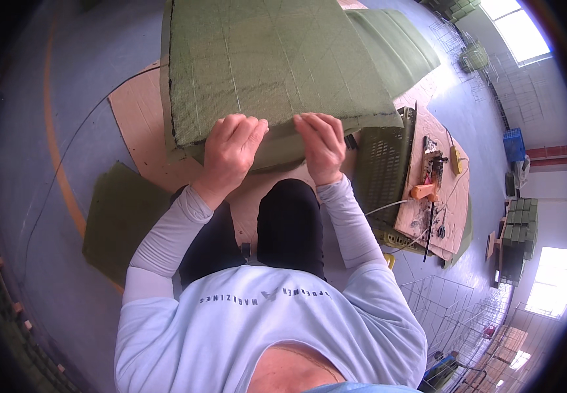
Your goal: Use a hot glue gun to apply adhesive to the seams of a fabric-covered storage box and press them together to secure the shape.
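Observation:
A large green fabric panel (264,59) lies in front of me, with straight wire-like lines crossing it and a dark line along its left and near edges. My left hand (231,154) is closed at the near edge, fingers curled and pinching the green fabric. A short way to its right, my right hand (323,144) pinches the same edge, thumb and fingers pressed together. Between the two hands the edge looks slightly raised. More green material hangs below the edge, above my knees.
Right of me, a green plastic crate (382,164) stands beside cardboard (450,216) bearing an orange-handled glue gun (426,190) with a black stick. A yellow power strip (456,160) and cords lie nearby. Another green sheet (123,223) rests on the floor at left. Wire grids (437,301) stand lower right.

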A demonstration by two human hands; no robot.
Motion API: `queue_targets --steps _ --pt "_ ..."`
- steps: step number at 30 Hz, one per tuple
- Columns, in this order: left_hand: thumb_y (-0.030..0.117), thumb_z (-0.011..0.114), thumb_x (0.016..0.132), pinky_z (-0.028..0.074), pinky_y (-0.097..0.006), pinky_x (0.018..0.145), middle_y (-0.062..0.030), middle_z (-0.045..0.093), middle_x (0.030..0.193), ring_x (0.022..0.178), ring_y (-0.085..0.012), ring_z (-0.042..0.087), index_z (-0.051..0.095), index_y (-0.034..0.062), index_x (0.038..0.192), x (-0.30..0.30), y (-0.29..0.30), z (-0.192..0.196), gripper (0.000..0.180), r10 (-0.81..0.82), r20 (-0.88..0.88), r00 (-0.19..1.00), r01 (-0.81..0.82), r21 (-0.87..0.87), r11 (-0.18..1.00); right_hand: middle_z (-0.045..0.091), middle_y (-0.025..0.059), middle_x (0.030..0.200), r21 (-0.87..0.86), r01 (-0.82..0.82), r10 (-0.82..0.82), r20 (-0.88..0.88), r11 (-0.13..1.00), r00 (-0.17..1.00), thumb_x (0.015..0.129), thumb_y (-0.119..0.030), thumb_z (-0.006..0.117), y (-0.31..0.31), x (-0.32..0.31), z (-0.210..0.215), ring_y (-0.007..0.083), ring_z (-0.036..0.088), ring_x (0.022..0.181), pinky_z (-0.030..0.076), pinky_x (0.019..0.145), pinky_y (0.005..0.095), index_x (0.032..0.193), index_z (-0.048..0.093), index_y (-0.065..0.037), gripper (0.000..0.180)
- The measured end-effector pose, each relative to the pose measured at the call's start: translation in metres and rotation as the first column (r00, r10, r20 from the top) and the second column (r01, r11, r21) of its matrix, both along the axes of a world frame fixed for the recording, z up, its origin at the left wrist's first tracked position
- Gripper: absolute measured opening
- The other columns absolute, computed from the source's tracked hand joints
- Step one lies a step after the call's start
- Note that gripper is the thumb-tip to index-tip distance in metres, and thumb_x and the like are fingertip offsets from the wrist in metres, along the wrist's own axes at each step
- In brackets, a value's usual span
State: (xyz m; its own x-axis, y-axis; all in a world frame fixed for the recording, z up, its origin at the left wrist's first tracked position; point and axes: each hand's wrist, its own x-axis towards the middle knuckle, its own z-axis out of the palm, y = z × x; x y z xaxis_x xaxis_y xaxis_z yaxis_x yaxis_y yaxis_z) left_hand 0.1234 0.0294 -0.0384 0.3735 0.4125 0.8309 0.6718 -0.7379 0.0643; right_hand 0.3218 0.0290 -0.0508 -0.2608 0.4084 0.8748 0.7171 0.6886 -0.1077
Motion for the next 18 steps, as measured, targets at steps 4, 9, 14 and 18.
queue_targets --steps 4,9,14,18 --pt "0.005 0.073 0.074 0.045 -0.032 0.068 -0.0029 0.059 0.091 0.086 -0.0187 0.057 0.067 -0.0007 0.1 0.001 -0.001 0.003 0.027 -0.013 0.003 1.0 0.013 -0.016 1.0 0.064 0.0107 0.094 -0.006 0.069 -0.069 -0.041 0.998 0.997 0.063 0.005 0.068 -0.001 0.003 0.002 0.0283 0.062 0.09 0.052 0.075 0.0366 0.095 0.07 0.001 0.032" --pt "0.005 0.073 0.074 0.046 -0.032 0.068 -0.0029 0.059 0.091 0.086 -0.0188 0.056 0.067 -0.0004 0.1 0.002 0.001 -0.001 0.027 -0.004 0.012 1.0 0.005 -0.017 1.0 0.063 0.0098 0.096 -0.012 0.081 -0.082 -0.065 0.997 0.995 0.063 0.004 0.068 -0.005 -0.019 -0.002 0.0288 0.061 0.091 0.051 0.076 0.0374 0.093 0.068 0.001 0.03" --pt "0.003 0.075 0.072 0.047 -0.035 0.067 -0.0036 0.06 0.087 0.082 -0.0216 0.057 0.069 0.0018 0.094 0.003 -0.002 0.003 0.023 0.004 0.046 0.999 -0.003 -0.019 1.0 0.063 0.0085 0.099 -0.004 0.051 -0.051 -0.019 0.999 0.998 0.062 0.001 0.068 -0.003 -0.014 0.0 0.027 0.061 0.095 0.05 0.079 0.0368 0.098 0.069 0.0 0.036" --pt "0.004 0.075 0.073 0.047 -0.035 0.068 -0.0037 0.06 0.087 0.083 -0.0215 0.057 0.069 0.002 0.094 0.003 -0.002 0.003 0.022 0.008 0.046 0.999 -0.007 -0.02 1.0 0.064 0.008 0.1 -0.026 0.062 -0.062 0.01 0.998 0.998 0.061 0.0 0.065 -0.003 0.0 0.0 0.0264 0.061 0.096 0.05 0.081 0.0369 0.099 0.07 -0.002 0.038"
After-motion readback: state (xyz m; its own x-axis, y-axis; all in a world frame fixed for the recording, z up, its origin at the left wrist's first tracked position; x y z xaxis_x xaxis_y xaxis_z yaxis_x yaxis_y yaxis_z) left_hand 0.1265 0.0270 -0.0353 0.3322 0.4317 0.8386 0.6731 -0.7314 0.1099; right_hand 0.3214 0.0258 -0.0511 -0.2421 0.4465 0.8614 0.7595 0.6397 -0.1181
